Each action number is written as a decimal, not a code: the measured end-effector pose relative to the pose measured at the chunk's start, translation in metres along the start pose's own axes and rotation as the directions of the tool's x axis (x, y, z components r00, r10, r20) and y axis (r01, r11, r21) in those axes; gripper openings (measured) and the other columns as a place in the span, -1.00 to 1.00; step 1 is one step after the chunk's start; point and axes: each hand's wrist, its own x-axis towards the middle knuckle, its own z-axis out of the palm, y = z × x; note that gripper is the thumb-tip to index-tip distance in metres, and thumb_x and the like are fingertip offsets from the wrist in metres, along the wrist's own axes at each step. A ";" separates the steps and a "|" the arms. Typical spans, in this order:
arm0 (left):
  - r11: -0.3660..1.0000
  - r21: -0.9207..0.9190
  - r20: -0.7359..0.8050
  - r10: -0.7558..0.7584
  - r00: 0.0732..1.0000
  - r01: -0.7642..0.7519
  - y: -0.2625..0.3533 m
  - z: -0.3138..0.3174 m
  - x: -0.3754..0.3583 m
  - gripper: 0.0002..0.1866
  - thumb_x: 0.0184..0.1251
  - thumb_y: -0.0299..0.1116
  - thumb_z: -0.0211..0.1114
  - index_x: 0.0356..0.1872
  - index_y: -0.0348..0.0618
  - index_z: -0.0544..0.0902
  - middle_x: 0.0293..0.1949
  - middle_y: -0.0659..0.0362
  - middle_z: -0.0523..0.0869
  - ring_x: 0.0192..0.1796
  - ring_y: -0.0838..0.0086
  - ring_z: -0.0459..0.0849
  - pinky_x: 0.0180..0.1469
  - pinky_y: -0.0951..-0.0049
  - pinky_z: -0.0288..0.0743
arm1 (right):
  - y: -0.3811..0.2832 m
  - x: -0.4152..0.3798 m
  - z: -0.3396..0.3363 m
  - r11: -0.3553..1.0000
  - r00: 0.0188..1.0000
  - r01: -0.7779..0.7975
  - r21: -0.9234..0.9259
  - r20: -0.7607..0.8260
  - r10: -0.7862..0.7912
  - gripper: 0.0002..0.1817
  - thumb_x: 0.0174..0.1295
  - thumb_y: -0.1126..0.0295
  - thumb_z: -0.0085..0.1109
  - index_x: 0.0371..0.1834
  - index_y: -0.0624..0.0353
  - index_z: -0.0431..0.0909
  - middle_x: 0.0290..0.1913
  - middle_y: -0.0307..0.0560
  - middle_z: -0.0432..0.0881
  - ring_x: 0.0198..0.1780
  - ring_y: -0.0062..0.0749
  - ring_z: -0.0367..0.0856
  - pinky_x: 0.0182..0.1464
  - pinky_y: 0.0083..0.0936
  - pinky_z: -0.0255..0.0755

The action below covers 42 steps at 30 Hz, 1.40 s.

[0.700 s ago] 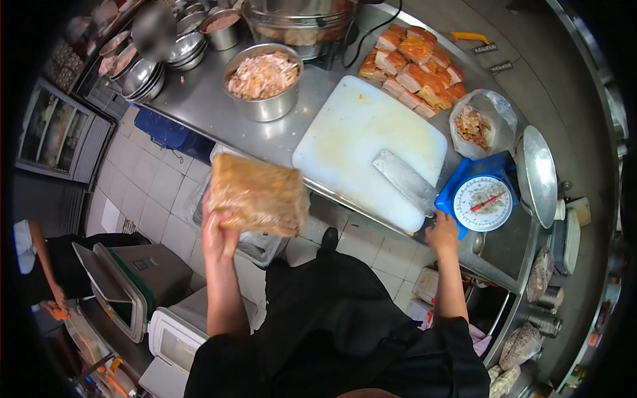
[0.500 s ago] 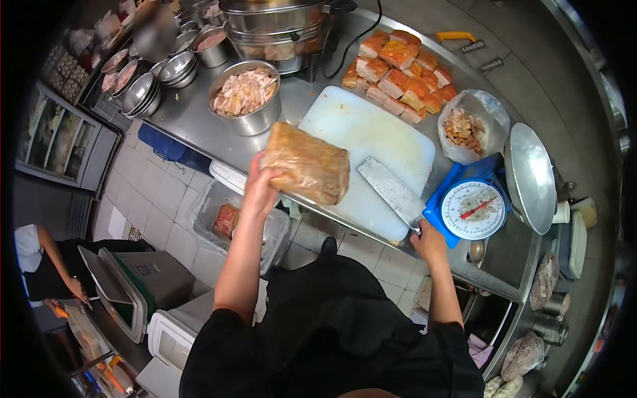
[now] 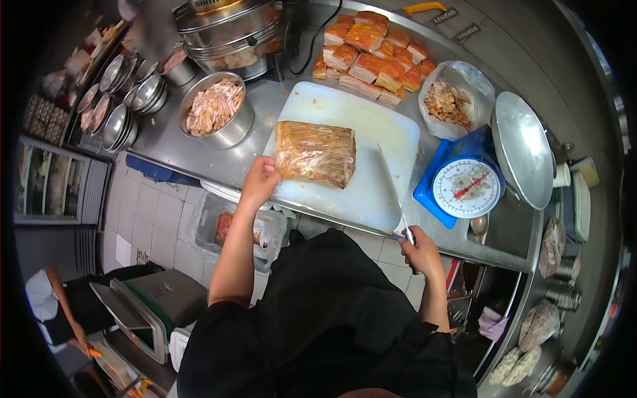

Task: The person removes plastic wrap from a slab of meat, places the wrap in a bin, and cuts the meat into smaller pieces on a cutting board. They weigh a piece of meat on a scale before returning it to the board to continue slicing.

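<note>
A block of meat in clear plastic wrap (image 3: 315,154) lies on the left part of the white cutting board (image 3: 332,207). Beside its left end is my left hand (image 3: 261,179), fingers loosely bent and parted, not gripping it; whether a fingertip still touches the wrap is hard to tell. My right hand (image 3: 420,252) grips the handle of a cleaver (image 3: 394,186) at the board's right front. The blade stands nearly on edge, pointing away from me over the board.
Roast pork pieces (image 3: 371,56) are piled behind the board. To the right are a bag of chopped meat (image 3: 448,106) and a blue dial scale (image 3: 464,189); to the left, a metal pot of sliced meat (image 3: 215,113). Another person's arm (image 3: 66,308) shows at far left.
The wrapped meat has come down from my left hand onto the board, and that hand has let go. My right hand has lifted and turned the cleaver from flat to edgewise.
</note>
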 end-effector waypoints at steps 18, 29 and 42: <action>0.463 0.733 0.271 0.473 0.839 -0.498 0.077 0.018 0.057 -0.44 0.29 -0.32 0.41 0.32 -0.24 0.56 0.49 -0.05 0.45 0.55 0.04 0.35 0.52 0.16 0.27 | -0.002 0.000 0.007 0.961 0.998 -0.060 0.271 0.041 0.051 -0.78 0.40 0.35 0.21 0.03 0.18 0.56 -0.51 -0.22 0.59 -0.61 -0.57 0.51 -0.58 -0.52 0.36; 0.853 0.458 -0.207 0.378 0.902 -0.252 0.023 0.031 -0.017 -0.63 0.36 -0.28 0.45 0.03 -0.31 0.61 -0.06 0.02 0.64 -0.08 0.26 0.61 0.03 0.32 0.53 | 0.002 0.003 -0.011 0.996 0.991 0.000 0.092 0.135 -0.012 -0.69 0.36 0.31 0.24 0.08 0.23 0.59 -0.49 -0.19 0.64 -0.61 -0.56 0.54 -0.56 -0.50 0.38; 0.965 0.184 -0.260 0.231 0.938 -0.186 -0.011 0.004 -0.008 -0.67 0.39 -0.25 0.40 -0.07 -0.28 0.55 -0.35 0.13 0.67 -0.30 0.52 0.67 -0.31 0.48 0.55 | 0.015 0.016 -0.036 0.987 0.960 0.035 0.154 0.271 -0.077 -0.71 0.36 0.37 0.26 0.07 0.25 0.57 -0.51 -0.21 0.61 -0.64 -0.57 0.52 -0.60 -0.54 0.36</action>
